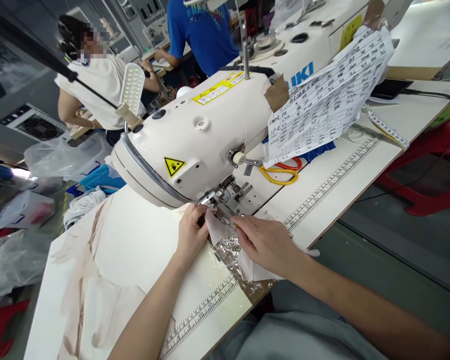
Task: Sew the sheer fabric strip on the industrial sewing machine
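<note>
Your sewing machine (195,125) is showing blue letters (302,75), "UKI", and a yellow triangular hand sign (174,166); its yellow label (219,88) is carrying illegible print. A paper (322,105) is bearing unreadable handwriting, while tabletop rulers (202,316) are displaying tiny, unclear numbers.

Observed finishes: sewing machine (210,125), white; warning triangle (174,166), yellow with black border; scissor handles (281,175), yellow and red; stool (431,185), red.

The 2 forearms reach forward and nearly meet, left hand (192,227) with bent fingers, right hand (264,241) curled, its index finger extended.
</note>
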{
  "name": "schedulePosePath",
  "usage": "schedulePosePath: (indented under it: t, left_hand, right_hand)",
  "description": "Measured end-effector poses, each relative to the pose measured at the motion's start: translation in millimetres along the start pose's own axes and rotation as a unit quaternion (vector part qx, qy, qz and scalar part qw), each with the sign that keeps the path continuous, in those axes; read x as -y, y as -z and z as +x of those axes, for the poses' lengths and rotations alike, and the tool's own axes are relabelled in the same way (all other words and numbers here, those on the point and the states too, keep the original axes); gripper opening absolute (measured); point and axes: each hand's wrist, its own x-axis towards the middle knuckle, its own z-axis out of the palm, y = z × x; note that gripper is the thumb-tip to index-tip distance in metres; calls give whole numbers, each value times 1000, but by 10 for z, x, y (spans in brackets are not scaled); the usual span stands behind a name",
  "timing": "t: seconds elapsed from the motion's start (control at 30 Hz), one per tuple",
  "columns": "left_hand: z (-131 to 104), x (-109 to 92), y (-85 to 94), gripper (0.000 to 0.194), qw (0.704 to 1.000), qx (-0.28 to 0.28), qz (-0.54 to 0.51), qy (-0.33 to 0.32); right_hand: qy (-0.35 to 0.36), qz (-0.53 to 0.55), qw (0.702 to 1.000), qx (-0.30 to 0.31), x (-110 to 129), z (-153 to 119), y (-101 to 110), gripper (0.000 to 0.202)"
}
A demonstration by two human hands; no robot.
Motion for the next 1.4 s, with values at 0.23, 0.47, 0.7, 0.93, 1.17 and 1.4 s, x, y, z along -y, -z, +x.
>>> schedulePosePath:
  t: [0.23,0.47,0.7,0.93,1.17,1.4]
  left_hand:
    - [-3,25,-37,10,999,-17,38,-12]
    - [16,14,-29,17,999,-10,13,29]
    - [16,4,2,20,999,-7,-20,33]
    - [43,-32,5,22,998,-11,-16,55]
    - [38,-30,7,21,998,-10,-18,56]
    - [45,-80,-8,21,999,0,7,36]
  right_hand:
    - [5,-14,1000,16,18,22,-22,27]
    - [4,-14,1000,25,11,-12,-28,28]
    - [-3,-16,1000,26,19,1,-17,28]
    - [-6,7,1000,29,14,-11,16,24]
    - [-27,13,999,40,28,3,43,22]
    - [-25,-2,998,57,41,17,44,22]
